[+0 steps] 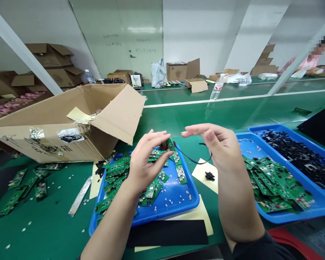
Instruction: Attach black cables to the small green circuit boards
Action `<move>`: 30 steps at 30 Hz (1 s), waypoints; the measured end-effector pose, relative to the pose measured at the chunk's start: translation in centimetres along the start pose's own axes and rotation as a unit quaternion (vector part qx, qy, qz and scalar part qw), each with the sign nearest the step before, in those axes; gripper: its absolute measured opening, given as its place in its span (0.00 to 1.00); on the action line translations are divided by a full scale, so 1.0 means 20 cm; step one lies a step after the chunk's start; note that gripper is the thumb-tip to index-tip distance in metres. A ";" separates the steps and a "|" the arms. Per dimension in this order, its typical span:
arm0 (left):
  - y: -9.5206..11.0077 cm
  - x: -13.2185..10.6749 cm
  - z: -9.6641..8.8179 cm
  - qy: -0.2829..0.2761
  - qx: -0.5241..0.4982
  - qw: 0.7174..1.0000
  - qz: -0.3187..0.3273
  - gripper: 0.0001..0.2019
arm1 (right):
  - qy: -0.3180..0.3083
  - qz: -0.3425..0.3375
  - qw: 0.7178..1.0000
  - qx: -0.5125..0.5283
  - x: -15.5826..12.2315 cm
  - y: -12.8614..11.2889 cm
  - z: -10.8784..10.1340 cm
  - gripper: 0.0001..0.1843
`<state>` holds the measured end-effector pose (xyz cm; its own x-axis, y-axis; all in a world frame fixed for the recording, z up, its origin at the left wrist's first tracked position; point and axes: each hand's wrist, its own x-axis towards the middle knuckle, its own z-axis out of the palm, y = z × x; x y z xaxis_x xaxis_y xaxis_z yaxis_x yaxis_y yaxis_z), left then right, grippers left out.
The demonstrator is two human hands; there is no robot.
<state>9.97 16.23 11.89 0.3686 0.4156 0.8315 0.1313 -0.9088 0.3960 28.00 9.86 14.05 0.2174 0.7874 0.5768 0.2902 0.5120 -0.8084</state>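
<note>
My left hand (147,159) holds a small green circuit board (168,144) between thumb and fingers, above a blue tray (176,213). From the board a thin black cable (191,159) loops across toward my right hand (216,142). That hand is raised with its index finger stretched toward the board, and a gap lies between them. The cable's far end curls beside the right palm; no grip on it shows. Under my left hand, the tray contains several green circuit boards (115,168) and small white pieces (166,202).
At right, one blue tray (281,216) holds boards and another (260,128) holds black parts. A big open carton (78,126) stands at left, near loose boards (14,198). A black strip (168,233) lies in front. A bottle (217,87) and a person (310,63) are behind.
</note>
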 end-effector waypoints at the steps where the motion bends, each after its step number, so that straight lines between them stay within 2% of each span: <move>1: 0.00 0.00 0.00 0.006 0.012 1.000 0.010 0.18 | -0.020 0.023 0.999 0.022 0.00 -0.01 0.01 0.21; 4: 0.01 0.00 0.01 0.040 0.065 0.996 0.045 0.18 | -0.089 0.081 0.991 0.063 -0.02 -0.03 0.04 0.13; 6: 0.01 0.00 0.01 0.064 0.094 0.991 0.071 0.19 | -0.103 0.092 0.988 0.074 -0.03 -0.05 0.06 0.13; 9: 0.00 0.00 0.01 0.081 0.131 0.983 0.099 0.20 | -0.088 0.084 0.990 0.071 -0.04 -0.05 0.08 0.16; 14: -0.02 0.00 0.02 0.095 0.157 0.974 0.131 0.20 | -0.061 0.079 0.993 0.062 -0.04 -0.05 0.11 0.12; 22: -0.05 0.00 0.03 0.137 0.183 0.950 0.214 0.21 | -0.030 0.097 0.986 0.129 -0.04 -0.03 0.14 0.10; 30: -0.06 0.00 0.04 0.145 0.143 0.961 0.188 0.18 | -0.034 0.105 0.988 0.106 -0.03 -0.02 0.11 0.09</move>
<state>10.56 17.20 11.13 0.1725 0.0110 0.9849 0.3018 -0.9524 -0.0422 25.61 9.92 13.81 0.1867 0.9018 0.3897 0.0418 0.3890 -0.9203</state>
